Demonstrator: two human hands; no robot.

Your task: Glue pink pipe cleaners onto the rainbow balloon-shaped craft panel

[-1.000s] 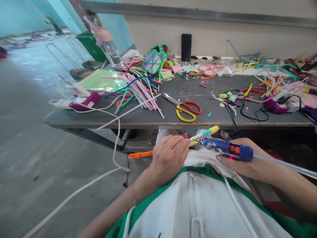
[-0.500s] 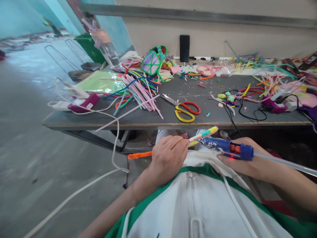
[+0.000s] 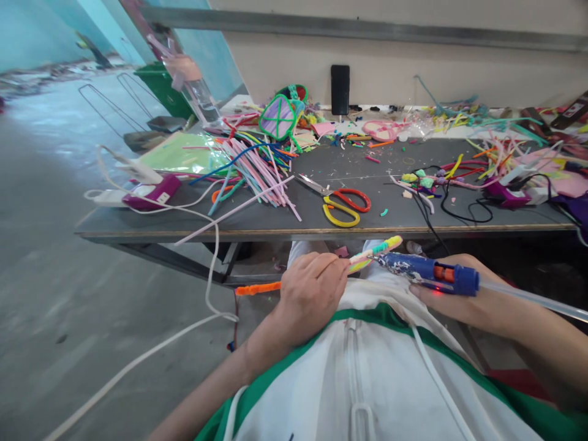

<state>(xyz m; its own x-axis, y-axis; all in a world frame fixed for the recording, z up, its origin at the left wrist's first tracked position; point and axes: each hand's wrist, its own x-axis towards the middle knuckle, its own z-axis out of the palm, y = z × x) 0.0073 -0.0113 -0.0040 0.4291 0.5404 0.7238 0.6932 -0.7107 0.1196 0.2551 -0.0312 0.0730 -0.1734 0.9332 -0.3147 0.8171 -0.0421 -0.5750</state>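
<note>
My left hand (image 3: 312, 288) is closed around a pipe-cleaner piece (image 3: 384, 246), held in front of my lap. Its yellow, teal and pale pink end sticks out past the fingers on the right, and an orange pipe cleaner (image 3: 258, 288) pokes out on the left. The middle of the piece is hidden by the hand. In my right hand (image 3: 459, 306) lies a blue hot glue gun (image 3: 413, 269), with a red light glowing and a clear glue stick (image 3: 533, 294) running from its back. The nozzle points left, at or very near the pale pink part.
Scissors (image 3: 342, 205) with red and yellow handles lie near the table's front edge. Left of them is a heap of pink pipe cleaners (image 3: 257, 171). Purple power strips (image 3: 151, 191) sit at both sides, with a white cable (image 3: 212, 263) hanging down. A phone (image 3: 340, 90) leans at the back.
The glue gun has shifted slightly to the right. My left hand and the pipe-cleaner piece stay almost where they were; the whole view has drifted a little.
</note>
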